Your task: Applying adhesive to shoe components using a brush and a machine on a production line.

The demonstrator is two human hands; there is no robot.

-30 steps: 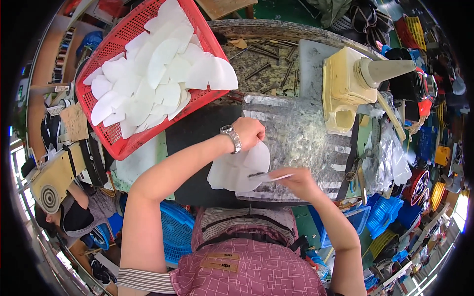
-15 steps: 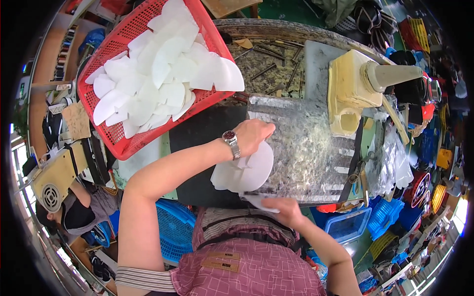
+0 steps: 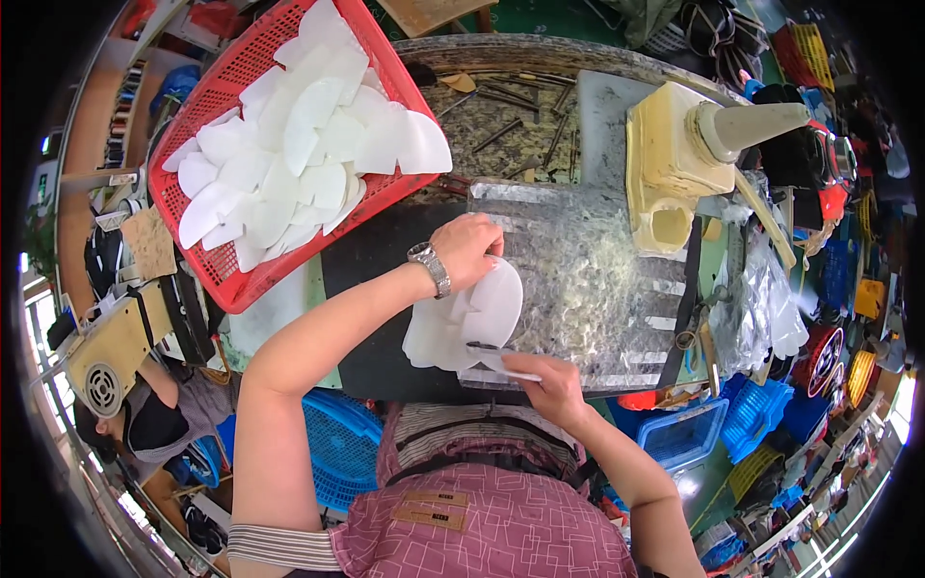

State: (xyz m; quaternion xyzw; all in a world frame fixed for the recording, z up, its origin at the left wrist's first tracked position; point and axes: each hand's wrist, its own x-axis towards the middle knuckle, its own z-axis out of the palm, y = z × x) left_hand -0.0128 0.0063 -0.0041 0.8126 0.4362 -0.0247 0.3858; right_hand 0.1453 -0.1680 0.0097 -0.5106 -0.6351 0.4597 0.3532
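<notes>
From here I see the smudged board (image 3: 588, 289) in front of the worker. The white pieces (image 3: 448, 332) lie overlapping across its left edge, partly on the black mat (image 3: 371, 337). The left hand (image 3: 464, 252), near the board's left edge, has its fingers bunched at the far end of those pieces; whether they pinch or only press, I can't tell. The right hand (image 3: 547, 383), at the board's near edge, grips a pale tool (image 3: 503, 362) between thumb and fingers, its dark edge over the pieces. Beyond the board's far-left corner sits a red basket (image 3: 397, 58) heaped with white cutouts (image 3: 313, 125); at its far-right corner, a cream container (image 3: 674, 144).
</notes>
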